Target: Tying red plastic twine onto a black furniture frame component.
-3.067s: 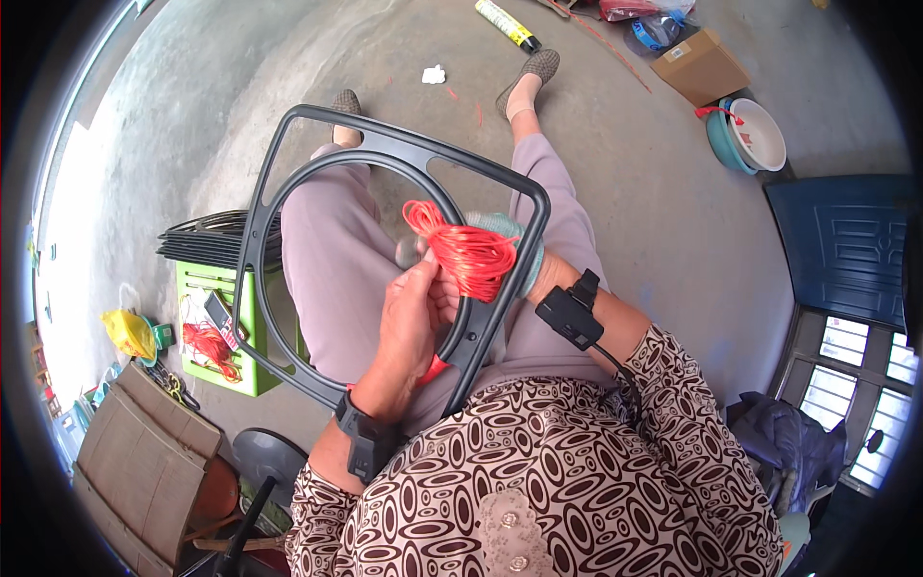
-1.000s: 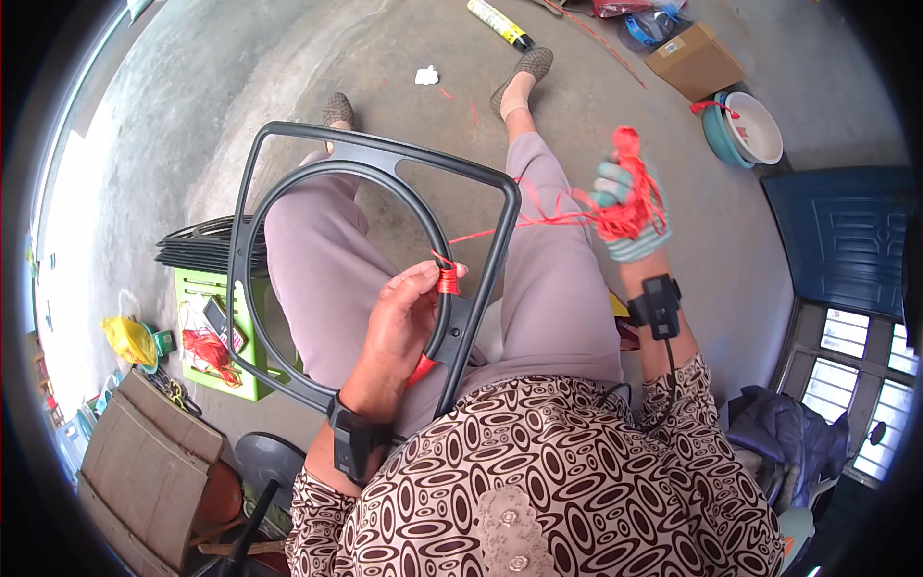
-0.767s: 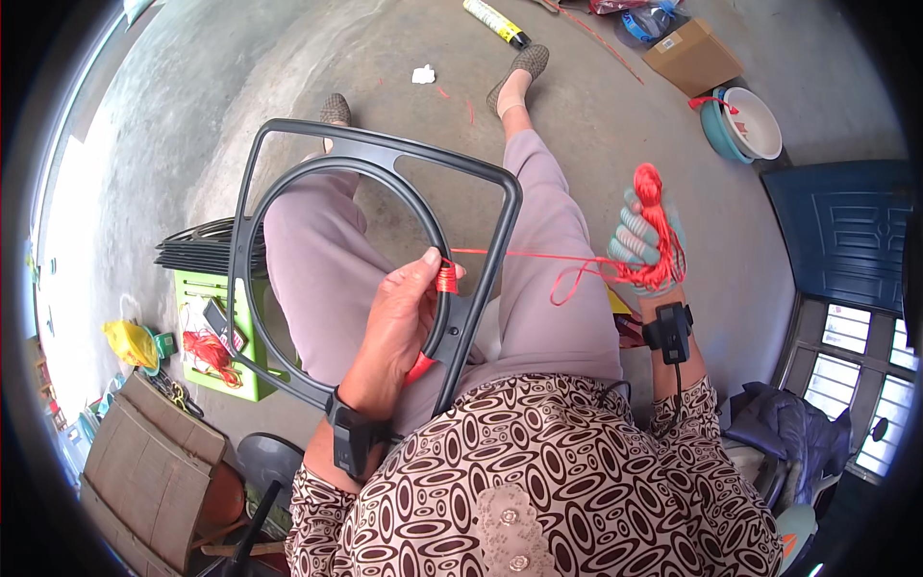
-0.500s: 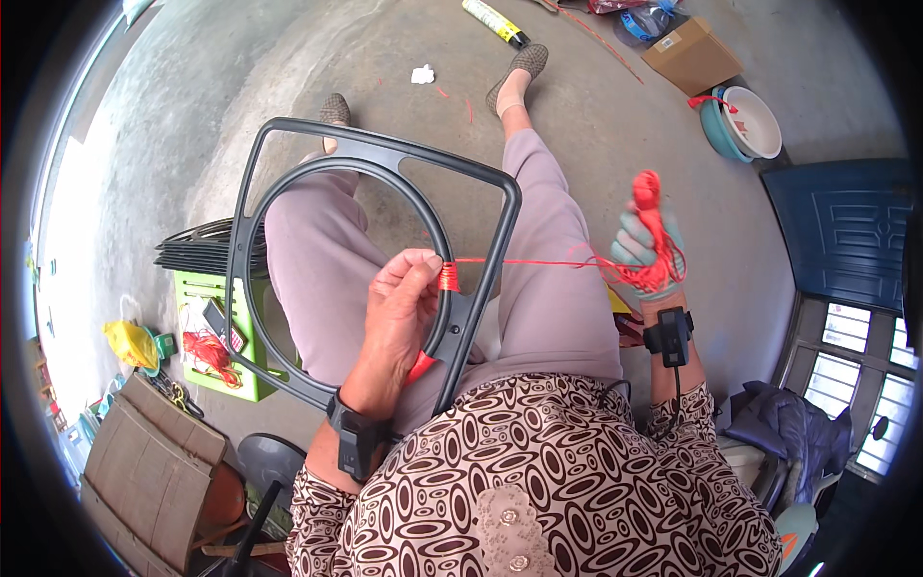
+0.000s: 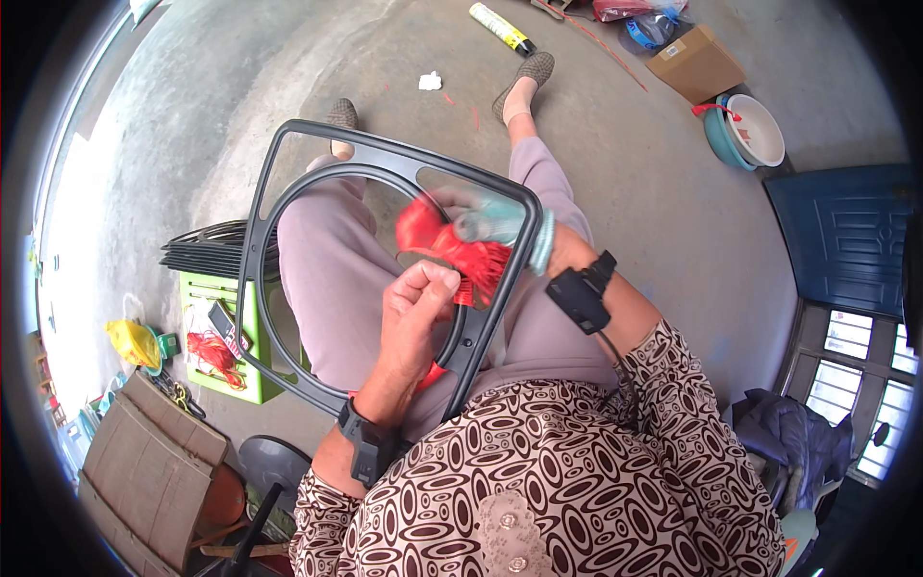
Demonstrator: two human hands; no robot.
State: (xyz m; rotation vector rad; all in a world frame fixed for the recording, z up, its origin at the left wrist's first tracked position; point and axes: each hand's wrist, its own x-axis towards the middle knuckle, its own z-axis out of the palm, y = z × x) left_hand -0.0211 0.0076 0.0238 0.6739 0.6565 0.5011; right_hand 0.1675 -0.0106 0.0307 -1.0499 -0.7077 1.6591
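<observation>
A black plastic frame (image 5: 476, 327), square with a round ring inside, rests tilted across my lap. My left hand (image 5: 409, 313) is closed, thumb and forefinger pinching the ring's right side where red cord is wound around it. My right hand (image 5: 495, 221), in a pale green glove with bare fingertips, is smeared by motion over the ring's upper right. It holds a bundle of red cord (image 5: 423, 228), which lies across the ring just above my left fingertips. More red shows on the ring's lower part, beneath my left wrist.
To the left, a lime green stool (image 5: 252, 380) bears a phone and a loose red cord tangle (image 5: 213, 358), with black frames (image 5: 207, 252) stacked behind. A cardboard box (image 5: 697, 65) and basins (image 5: 755, 130) stand far right. A yellow can (image 5: 495, 27) lies beyond my foot.
My right hand has swung left from beyond the frame to the ring, carrying the red cord bundle. The taut strand between the hands no longer shows. My left hand keeps its pinch; the view shifts slightly.
</observation>
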